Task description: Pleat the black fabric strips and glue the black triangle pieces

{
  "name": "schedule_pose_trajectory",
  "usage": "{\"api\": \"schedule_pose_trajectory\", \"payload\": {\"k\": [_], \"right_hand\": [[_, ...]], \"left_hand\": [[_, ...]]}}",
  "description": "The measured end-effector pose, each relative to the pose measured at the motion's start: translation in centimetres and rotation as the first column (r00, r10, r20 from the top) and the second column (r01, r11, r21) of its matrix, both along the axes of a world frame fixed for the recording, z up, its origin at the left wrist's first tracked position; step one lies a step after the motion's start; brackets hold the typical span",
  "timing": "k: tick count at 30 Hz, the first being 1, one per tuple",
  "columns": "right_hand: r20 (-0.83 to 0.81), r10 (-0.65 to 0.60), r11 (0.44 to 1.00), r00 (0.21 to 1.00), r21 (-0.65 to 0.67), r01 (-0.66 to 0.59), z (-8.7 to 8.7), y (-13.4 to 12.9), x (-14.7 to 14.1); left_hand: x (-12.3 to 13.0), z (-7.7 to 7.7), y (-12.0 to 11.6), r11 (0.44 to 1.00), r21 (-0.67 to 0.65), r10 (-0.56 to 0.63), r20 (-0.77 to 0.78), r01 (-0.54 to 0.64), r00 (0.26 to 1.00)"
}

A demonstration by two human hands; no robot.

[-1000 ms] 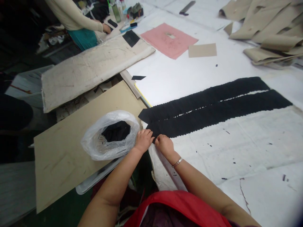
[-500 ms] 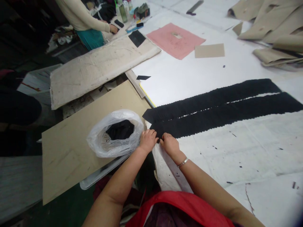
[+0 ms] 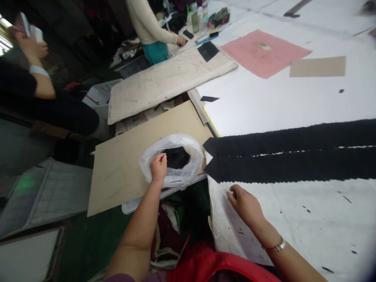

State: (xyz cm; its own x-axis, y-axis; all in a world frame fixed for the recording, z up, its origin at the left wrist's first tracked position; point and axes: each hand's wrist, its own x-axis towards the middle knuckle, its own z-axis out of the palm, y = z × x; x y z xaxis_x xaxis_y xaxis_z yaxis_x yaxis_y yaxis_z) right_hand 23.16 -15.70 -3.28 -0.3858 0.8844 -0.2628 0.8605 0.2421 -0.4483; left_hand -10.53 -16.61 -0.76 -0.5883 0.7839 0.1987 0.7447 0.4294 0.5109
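My left hand (image 3: 159, 167) is over the near-left rim of a clear plastic bag (image 3: 192, 178), its fingertips pinched together. Anything between those fingertips is too small to make out. Inside the bag lies black material (image 3: 177, 157). My right hand (image 3: 246, 205) hovers by the table's near-left edge, fingers loosely curled and a little apart, holding nothing I can see. Just beyond it lie two long black fabric strips, the nearer strip (image 3: 279, 168) and the farther strip (image 3: 279, 141), side by side with pointed left ends and scalloped edges.
A tan board (image 3: 117, 172) extends under the bag. Behind it lies a padded beige board (image 3: 164, 84). Pink cloth (image 3: 261, 55) and a beige rectangle (image 3: 319, 66) rest on the white table (image 3: 264, 103). One person (image 3: 149, 27) works at the back; another person's arm (image 3: 44, 84) is at far left.
My left hand has left the nearer strip's end and moved left to the bag. My right hand has drawn back from the strip toward me. The view has swung left.
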Motion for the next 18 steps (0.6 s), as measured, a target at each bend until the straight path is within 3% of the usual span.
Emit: {"api": "schedule_pose_trajectory", "payload": {"k": [4, 6, 9, 11, 14, 18], "right_hand": [[-0.052, 0.067, 0.998, 0.996, 0.015, -0.066, 0.1, -0.9, -0.8], [-0.074, 0.12, 0.993, 0.99, 0.027, -0.118, 0.3, -1.4, -1.4], [-0.118, 0.226, 0.974, 0.967, 0.036, -0.223, 0.7, -2.2, -2.5], [-0.138, 0.301, 0.954, 0.944, 0.047, -0.297, 1.2, -2.7, -3.6], [-0.151, 0.398, 0.917, 0.905, 0.084, -0.39, 2.2, -3.0, -5.8], [-0.155, 0.545, 0.827, 0.824, 0.264, -0.497, 3.6, -2.2, -10.3]], "left_hand": [[-2.0, -0.9, 1.0, 0.945, -0.321, -0.092, -0.075, 0.063, 0.993], [-2.0, -1.3, 1.2, 0.84, -0.529, -0.218, -0.122, 0.122, 0.968], [-1.3, -1.8, 0.8, 0.622, -0.755, -0.381, -0.059, 0.209, 0.923], [-0.8, -1.8, 0.1, 0.547, -0.79, -0.437, 0.012, 0.276, 0.9], [-0.5, -1.2, -1.1, 0.499, -0.787, -0.495, 0.085, 0.362, 0.865], [-0.7, -0.3, -2.0, 0.422, -0.771, -0.591, 0.164, 0.476, 0.79]]}}
